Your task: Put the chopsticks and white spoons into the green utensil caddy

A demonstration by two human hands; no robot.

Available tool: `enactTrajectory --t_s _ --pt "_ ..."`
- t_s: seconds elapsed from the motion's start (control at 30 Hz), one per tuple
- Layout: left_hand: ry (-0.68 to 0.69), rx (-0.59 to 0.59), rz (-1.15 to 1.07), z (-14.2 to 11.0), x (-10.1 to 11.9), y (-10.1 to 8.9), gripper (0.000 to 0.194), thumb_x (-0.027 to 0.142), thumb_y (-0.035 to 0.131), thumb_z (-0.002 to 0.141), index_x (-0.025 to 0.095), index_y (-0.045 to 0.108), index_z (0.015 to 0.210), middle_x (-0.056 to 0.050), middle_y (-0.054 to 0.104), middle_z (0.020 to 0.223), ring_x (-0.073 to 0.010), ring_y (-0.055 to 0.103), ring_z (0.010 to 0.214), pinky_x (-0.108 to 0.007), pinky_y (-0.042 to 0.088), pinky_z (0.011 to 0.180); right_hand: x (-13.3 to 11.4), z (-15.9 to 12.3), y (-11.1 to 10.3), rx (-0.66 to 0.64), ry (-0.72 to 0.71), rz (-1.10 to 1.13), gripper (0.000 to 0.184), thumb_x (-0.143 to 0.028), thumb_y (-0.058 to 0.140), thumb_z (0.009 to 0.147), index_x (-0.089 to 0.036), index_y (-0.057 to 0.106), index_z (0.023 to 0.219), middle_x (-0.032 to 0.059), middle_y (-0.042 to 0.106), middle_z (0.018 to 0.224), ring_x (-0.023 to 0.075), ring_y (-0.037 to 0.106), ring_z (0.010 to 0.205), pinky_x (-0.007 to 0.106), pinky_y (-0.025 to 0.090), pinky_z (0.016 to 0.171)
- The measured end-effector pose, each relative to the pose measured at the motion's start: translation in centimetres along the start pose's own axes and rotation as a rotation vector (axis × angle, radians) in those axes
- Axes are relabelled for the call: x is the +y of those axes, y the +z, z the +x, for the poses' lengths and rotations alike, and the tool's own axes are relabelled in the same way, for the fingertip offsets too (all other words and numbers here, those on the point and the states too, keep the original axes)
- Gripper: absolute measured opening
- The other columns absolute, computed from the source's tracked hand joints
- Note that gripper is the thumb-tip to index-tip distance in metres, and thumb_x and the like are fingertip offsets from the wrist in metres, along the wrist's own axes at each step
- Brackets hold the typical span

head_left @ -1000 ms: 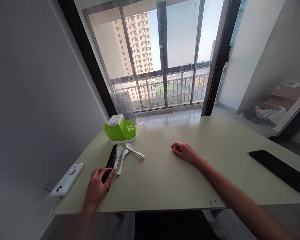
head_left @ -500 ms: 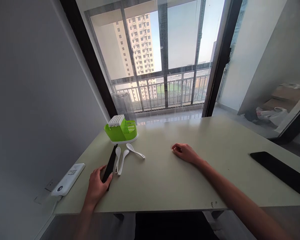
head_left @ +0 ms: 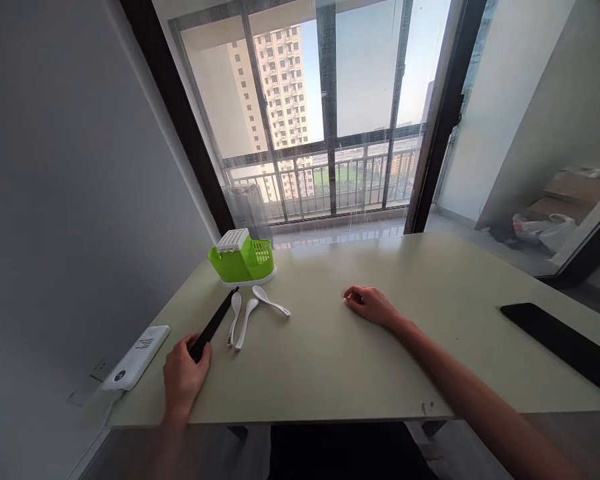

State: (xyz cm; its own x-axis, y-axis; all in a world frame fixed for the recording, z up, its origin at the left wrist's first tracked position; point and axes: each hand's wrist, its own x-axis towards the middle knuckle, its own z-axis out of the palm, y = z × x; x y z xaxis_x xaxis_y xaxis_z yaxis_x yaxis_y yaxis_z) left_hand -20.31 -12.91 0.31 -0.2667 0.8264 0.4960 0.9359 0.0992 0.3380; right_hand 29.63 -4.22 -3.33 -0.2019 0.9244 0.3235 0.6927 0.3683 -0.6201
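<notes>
My left hand [head_left: 186, 373] is closed around the near end of a bundle of black chopsticks [head_left: 215, 325], which slants across the table with its thin tips pointing at the green basket. Just right of the bundle lie two white spoons, the left spoon [head_left: 235, 313] and the middle spoon [head_left: 247, 325]. A third white spoon [head_left: 273, 302] angles away to the right. Behind them stands a green cutlery basket [head_left: 240, 265] with a white slotted top and white base. My right hand [head_left: 373, 305] rests on the tabletop, fingers curled, with nothing visible in them.
A white power strip [head_left: 136, 359] with a cable sits along the table's left edge by the wall. On the right side lies a flat black object [head_left: 563, 347]. The pale table [head_left: 320, 373] backs onto a glass window. Boxes and bags stand beyond at far right.
The left hand has shifted slightly left, and the chopsticks' near end has swung left with it, away from the spoons. They look more tightly gathered. The right hand has not moved.
</notes>
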Motion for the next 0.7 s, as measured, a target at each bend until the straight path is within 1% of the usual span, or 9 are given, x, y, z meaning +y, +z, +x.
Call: enactTrajectory --t_s 0.23,0.43,0.57,0.7 --pt "0.018 0.004 0.011 0.07 -0.12 0.01 0.051 0.054 0.05 0.086 0.015 0.06 0.116 -0.017 0.07 0.116 -0.0353 0.065 0.109 -0.047 0.051 0.095 -0.27 -0.07 -0.21 -0.008 0.006 0.005 0.025 -0.034 0.051 0.088 -0.025 0.071 0.098 0.001 0.071 0.085 0.0162 0.062 0.074 0.028 0.044 0.069" --pt "0.006 -0.036 0.003 0.11 -0.3 -0.02 0.055 0.057 0.048 0.086 0.014 0.061 0.119 -0.018 0.069 0.119 -0.0361 0.065 0.11 -0.046 0.051 0.093 -0.55 -0.15 -0.33 -0.003 0.015 0.006 0.025 -0.035 0.05 0.089 -0.025 0.071 0.097 0.0005 0.071 0.082 0.016 0.061 0.073 0.027 0.043 0.067" --pt "0.023 -0.023 0.012 0.1 -0.21 0.01 0.054 0.055 0.048 0.086 0.013 0.061 0.118 -0.019 0.069 0.118 -0.0363 0.065 0.109 -0.048 0.05 0.095 -0.69 -0.19 -0.45 -0.003 0.016 0.004 0.025 -0.035 0.051 0.089 -0.025 0.071 0.097 0.0007 0.071 0.082 0.0164 0.062 0.074 0.027 0.043 0.068" --pt "0.037 -0.007 0.002 0.11 -0.01 0.08 0.052 0.052 0.047 0.086 0.013 0.061 0.116 -0.018 0.07 0.117 -0.036 0.065 0.109 -0.047 0.05 0.096 -0.59 -0.16 -0.43 -0.005 0.014 0.003 0.024 -0.034 0.051 0.089 -0.025 0.071 0.098 0.0008 0.071 0.083 0.0164 0.062 0.074 0.027 0.043 0.068"
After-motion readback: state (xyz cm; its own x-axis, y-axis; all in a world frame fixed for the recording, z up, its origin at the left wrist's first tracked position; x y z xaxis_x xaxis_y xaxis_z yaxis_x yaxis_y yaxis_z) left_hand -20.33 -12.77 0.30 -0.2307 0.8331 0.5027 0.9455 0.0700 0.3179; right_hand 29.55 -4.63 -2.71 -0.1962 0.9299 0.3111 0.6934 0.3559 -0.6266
